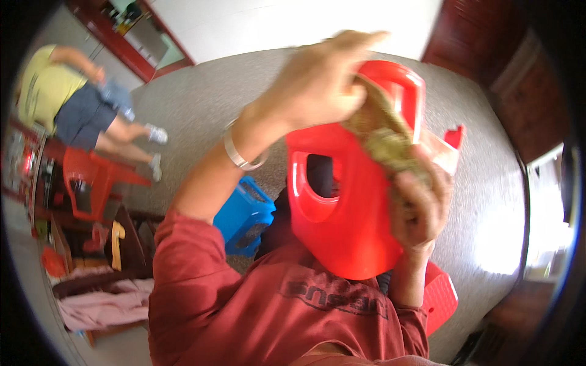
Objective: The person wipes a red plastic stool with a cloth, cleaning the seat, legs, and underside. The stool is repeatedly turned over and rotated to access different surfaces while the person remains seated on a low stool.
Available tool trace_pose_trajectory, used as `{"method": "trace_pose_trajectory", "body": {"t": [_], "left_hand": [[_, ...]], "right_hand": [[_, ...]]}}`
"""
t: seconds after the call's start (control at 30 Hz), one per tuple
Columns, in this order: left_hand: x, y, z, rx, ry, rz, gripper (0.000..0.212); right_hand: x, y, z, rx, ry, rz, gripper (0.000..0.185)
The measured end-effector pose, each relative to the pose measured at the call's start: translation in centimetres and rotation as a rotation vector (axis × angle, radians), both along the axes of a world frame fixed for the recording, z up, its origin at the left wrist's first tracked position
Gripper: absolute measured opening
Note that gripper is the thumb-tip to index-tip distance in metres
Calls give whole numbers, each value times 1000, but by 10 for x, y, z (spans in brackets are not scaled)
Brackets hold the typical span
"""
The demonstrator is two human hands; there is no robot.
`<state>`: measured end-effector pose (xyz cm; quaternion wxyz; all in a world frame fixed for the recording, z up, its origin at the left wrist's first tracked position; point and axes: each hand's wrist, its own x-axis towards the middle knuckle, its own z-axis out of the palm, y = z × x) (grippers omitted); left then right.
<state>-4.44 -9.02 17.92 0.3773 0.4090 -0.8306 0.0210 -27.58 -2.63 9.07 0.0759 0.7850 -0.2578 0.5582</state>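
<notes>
A red plastic stool [348,215] is tilted over in front of my torso, with its cut-out side opening facing up. Over it, a yellowish-green cloth [389,142] stretches between my two hands. My left hand [320,82], with a silver bracelet on its wrist, grips the upper end of the cloth above the stool, its index finger pointing out. The lower end is bunched in my right hand [423,206], beside the stool's right side. Both hands are somewhat blurred, and the cloth hides part of the stool.
A blue plastic stool [245,217] stands left of my legs. Another red stool [439,295] is by my right elbow. At the left, a person [75,96] holding a bluish item is near a red plastic chair [87,178]. Pink fabric [107,304] lies on wooden furniture.
</notes>
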Motion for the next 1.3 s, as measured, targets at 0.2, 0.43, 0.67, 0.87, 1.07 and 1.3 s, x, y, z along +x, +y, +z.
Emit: {"method": "trace_pose_trajectory", "body": {"t": [0.2,0.43,0.67,0.87,1.07,1.3], "left_hand": [[29,13,-47,119,292,103,55],[12,-17,-35,240,427,-27,45],[7,-53,-14,472,316,19,25],[-9,-44,13,281,-140,163,22],[-21,-35,6,208,-137,232,28],[-34,-37,-17,54,315,160,35]], "right_hand": [[16,23,48,192,269,240,37],[23,5,45,277,155,143,41],[15,-31,57,255,46,72,44],[19,-28,34,262,-40,88,49],[13,-36,25,212,-110,144,49],[-23,-58,25,236,-83,200,50]]}}
